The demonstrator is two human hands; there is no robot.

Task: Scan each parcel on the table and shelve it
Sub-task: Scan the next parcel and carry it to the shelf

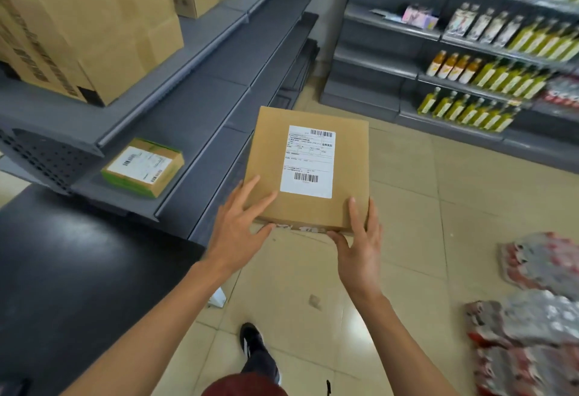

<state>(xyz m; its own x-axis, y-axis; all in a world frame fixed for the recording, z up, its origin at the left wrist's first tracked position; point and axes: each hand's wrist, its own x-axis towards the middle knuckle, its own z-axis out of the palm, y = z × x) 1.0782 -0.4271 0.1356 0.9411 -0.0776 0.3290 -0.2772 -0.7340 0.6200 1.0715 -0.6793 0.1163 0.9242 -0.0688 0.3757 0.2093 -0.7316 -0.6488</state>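
I hold a flat brown cardboard parcel [269,151] over the tiled floor, level, with its white shipping label and barcodes facing up. My left hand [235,229] grips its near left corner, fingers spread on top and thumb at the near edge. Pinching the near right corner is my right hand [360,242], with fingers along the right side and thumb on the front edge. The parcel hangs just right of the grey shelving [200,104]. A small green-edged labelled parcel [142,167] lies on a lower shelf there.
Large cardboard boxes [94,29] fill the upper left shelf. The dark table [78,270] is at lower left. Bottle-stocked shelves [488,76] stand at the right. Shrink-wrapped packs [532,317] lie on the floor at right. My shoe [250,339] is below.
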